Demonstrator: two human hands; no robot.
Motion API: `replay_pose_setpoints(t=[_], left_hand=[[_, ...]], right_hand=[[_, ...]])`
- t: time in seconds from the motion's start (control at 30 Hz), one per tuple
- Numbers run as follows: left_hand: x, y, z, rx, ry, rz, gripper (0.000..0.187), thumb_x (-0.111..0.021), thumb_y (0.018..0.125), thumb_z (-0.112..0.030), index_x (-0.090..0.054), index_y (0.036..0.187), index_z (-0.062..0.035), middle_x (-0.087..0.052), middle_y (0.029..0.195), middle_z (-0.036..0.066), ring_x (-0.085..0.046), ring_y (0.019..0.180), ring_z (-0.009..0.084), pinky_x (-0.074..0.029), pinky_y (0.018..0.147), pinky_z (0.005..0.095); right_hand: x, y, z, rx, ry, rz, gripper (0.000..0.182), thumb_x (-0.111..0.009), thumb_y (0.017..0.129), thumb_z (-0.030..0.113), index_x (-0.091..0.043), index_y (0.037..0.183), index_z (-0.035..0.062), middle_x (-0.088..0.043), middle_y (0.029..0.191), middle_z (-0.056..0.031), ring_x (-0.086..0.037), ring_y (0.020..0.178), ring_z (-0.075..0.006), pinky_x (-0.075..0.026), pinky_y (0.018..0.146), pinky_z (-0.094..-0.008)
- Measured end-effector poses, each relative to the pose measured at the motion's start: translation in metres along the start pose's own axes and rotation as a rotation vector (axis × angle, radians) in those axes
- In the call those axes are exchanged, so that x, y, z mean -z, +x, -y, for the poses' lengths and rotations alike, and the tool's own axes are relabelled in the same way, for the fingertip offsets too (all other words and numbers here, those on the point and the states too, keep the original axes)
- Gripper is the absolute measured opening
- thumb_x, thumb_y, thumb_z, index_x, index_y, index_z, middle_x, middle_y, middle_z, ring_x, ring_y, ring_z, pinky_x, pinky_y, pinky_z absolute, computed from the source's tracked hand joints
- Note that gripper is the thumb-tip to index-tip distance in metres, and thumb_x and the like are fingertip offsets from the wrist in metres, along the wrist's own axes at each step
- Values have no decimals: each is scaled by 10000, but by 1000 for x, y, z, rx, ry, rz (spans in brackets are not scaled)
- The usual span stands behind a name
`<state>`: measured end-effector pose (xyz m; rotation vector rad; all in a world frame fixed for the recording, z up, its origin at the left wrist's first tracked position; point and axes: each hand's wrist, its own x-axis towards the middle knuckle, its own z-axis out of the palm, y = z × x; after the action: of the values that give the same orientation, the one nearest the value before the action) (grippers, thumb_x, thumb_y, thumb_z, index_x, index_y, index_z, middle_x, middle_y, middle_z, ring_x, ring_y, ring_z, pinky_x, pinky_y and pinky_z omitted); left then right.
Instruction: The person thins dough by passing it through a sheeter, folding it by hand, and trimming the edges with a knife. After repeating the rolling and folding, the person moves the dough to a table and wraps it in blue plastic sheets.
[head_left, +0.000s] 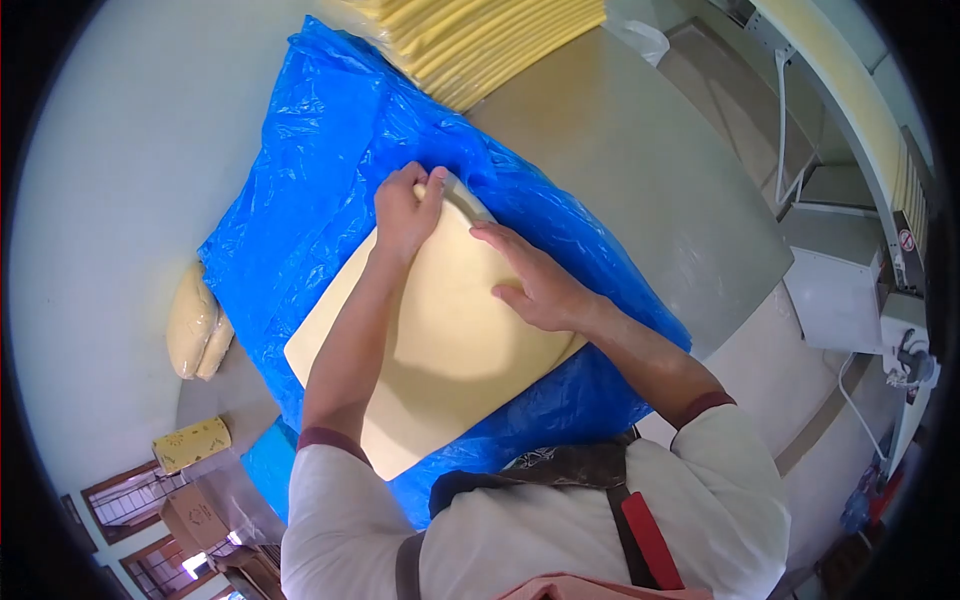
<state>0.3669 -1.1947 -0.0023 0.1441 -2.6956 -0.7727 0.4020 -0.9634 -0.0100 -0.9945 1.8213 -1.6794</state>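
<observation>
A thick, pale yellow sheet of what looks like dough (455, 330) lies on crinkled blue plastic sheeting (310, 170). My left hand (408, 212) is closed at its far corner, with fingers curled around the edge and a bit of the pale sheet showing by the thumb. To the right, my right hand (540, 285) rests open near the sheet's right edge, its fingers stretched out and thumb apart. My left forearm crosses over the left part of the sheet and hides some of it.
Beyond the blue plastic sits a stack of yellow folded layers (500, 40). The grey worktop (640, 180) curves to the right. Two wrapped pale packs (195, 325) lie at left, near a yellow patterned box (192, 445). A white machine (835, 275) stands at right.
</observation>
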Motion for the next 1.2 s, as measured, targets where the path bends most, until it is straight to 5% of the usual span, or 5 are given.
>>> replay_pose_setpoints(t=[0.17,0.33,0.57,1.03,1.2], left_hand=[[-17,16,-33,292,96,-45,328,-581,882,-345,-635,761,-45,-652,748,182,-628,731,386,-481,677,457],[-25,18,-36,479,214,31,319,-529,906,-356,-650,908,-62,-688,940,173,-634,929,386,-477,819,472],[-28,-49,-34,109,356,205,682,-287,997,-409,-140,1472,59,-135,1542,249,-122,1446,354,-146,1155,481],[-42,-150,-124,27,411,195,733,-264,984,-501,-201,1463,49,-188,1537,225,-142,1446,332,-111,1159,500],[-37,-158,-126,-52,346,210,728,-424,938,-503,-281,1453,-8,-231,1527,202,-178,1437,330,-120,1153,520]], right_hand=[[-7,-7,-9,-63,647,-138,630,-459,793,-147,-348,1393,10,-402,1412,-169,-371,1355,-237,-268,1128,-316],[-2,-26,-12,-75,272,-117,622,-475,788,-125,-394,1383,40,-370,1458,-175,-351,1370,-262,-241,1146,-336],[-5,-59,-9,-92,188,-247,544,-462,780,-120,-505,1304,20,-415,1440,-178,-400,1342,-274,-338,1091,-334],[49,-139,6,-131,-345,-681,276,-597,828,15,-607,1104,22,-627,1091,-175,-618,992,-316,-483,878,-397],[66,-131,1,-374,-497,-304,231,-683,830,149,-621,1016,29,-647,867,-112,-633,786,-261,-498,761,-360]])
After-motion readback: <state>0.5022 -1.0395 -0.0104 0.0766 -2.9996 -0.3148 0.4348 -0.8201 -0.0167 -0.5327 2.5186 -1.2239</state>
